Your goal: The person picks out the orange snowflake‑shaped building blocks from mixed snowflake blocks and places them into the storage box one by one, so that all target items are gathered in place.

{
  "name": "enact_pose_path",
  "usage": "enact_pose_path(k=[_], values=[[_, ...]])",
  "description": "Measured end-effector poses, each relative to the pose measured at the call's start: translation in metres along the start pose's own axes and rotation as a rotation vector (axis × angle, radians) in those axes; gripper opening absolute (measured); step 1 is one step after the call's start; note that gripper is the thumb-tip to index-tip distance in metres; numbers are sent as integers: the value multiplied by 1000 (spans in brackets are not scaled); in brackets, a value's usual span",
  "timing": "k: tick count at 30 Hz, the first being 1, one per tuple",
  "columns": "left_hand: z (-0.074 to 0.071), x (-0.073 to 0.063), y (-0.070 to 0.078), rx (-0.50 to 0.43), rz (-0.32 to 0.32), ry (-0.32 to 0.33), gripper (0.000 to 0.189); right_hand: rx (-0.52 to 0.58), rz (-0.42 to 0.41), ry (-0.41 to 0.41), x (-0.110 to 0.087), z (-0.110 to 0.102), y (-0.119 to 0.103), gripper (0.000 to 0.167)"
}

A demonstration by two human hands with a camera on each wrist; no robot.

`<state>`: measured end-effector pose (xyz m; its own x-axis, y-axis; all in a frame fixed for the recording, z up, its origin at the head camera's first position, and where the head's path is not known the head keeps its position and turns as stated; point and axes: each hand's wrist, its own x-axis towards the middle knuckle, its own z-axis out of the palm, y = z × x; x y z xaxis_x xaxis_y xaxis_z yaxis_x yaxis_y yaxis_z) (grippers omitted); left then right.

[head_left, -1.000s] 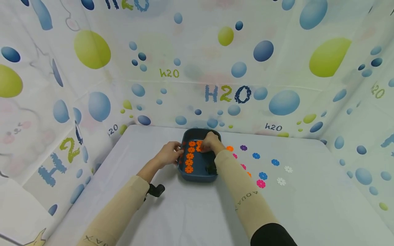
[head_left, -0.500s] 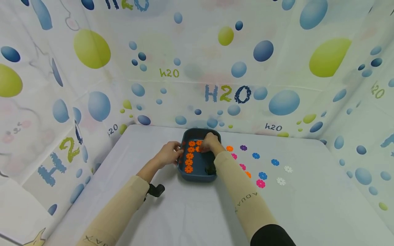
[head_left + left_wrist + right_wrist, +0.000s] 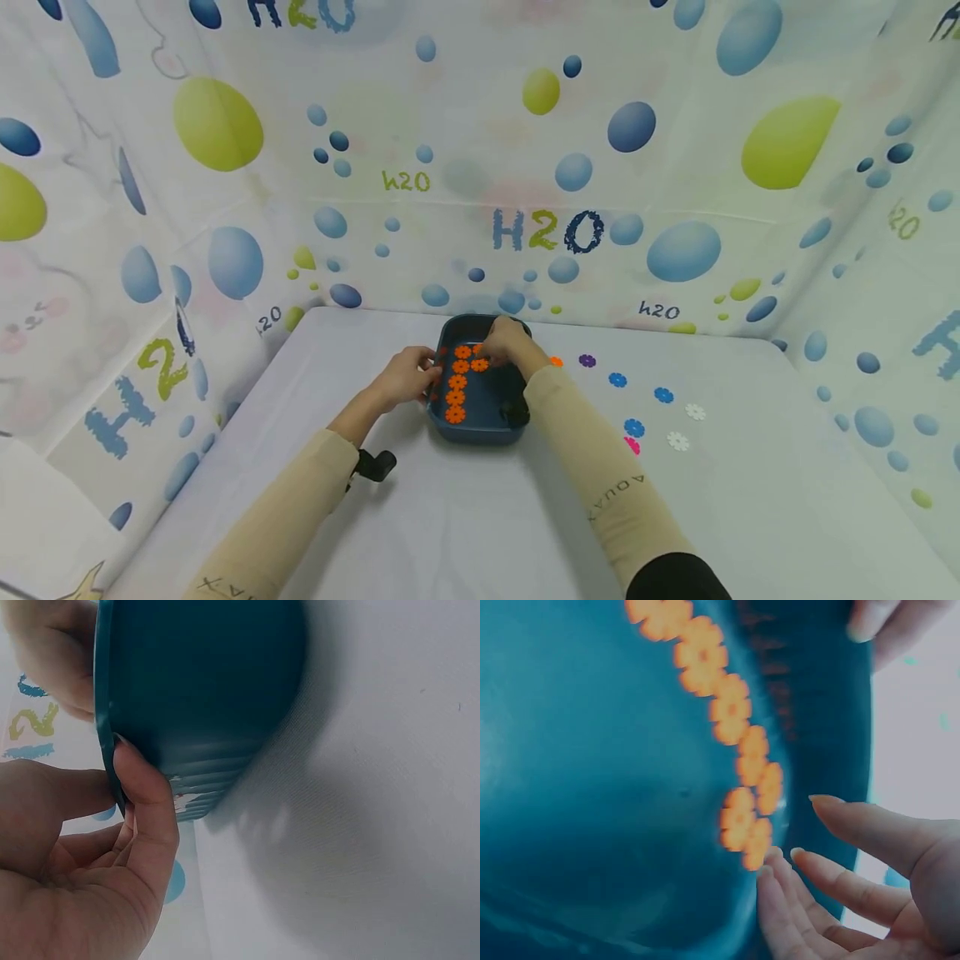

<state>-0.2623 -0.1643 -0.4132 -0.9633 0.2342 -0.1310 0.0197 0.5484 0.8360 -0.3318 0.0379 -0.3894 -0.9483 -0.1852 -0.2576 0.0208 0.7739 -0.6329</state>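
A dark blue rectangular tray (image 3: 480, 433) holds several orange flower-shaped pieces (image 3: 455, 397), mostly in a column along its left side, with a short second column beginning at the far end. My left hand (image 3: 405, 375) pinches the tray's left rim between thumb and finger, as the left wrist view shows (image 3: 105, 847). Inside the tray's far part is my right hand (image 3: 506, 340). In the right wrist view its fingertips (image 3: 769, 874) touch the edge of the end orange flower (image 3: 757, 844), while the thumb stands apart from the other fingers.
Right of the tray, loose flower pieces lie on the white cloth: a purple one (image 3: 587, 361), blue ones (image 3: 634, 427), white ones (image 3: 678, 442) and a pink one (image 3: 632, 446) partly behind the right sleeve. A patterned curtain (image 3: 450, 250) stands behind the table.
My right fingers have drawn back a little, uncovering more of the orange flower beside them. The right sleeve now covers more pink pieces. The head view has shifted slightly; the left hand keeps its grip.
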Motion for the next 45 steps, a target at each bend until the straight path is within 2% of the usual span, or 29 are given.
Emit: enact_pose_path(k=[4,8,17,22,36,45], values=[[0,0,-1,-1,-11,-3,41,-10,-116,-31,-16,-9,-7,23],[0,0,-1,-4,-2,-6,41,-28,-184,-21,-29,-18,-10,24],[-1,-1,1,-11,21,-5,39,-71,-209,3,-47,-42,0,25],[0,0,0,-15,11,-1,39,-102,-224,8,-58,-53,17,30],[0,0,0,2,10,-5,40,-71,-226,-6,-94,-79,79,39],[0,0,1,18,8,0,40,-96,-281,-13,-111,-84,120,33]])
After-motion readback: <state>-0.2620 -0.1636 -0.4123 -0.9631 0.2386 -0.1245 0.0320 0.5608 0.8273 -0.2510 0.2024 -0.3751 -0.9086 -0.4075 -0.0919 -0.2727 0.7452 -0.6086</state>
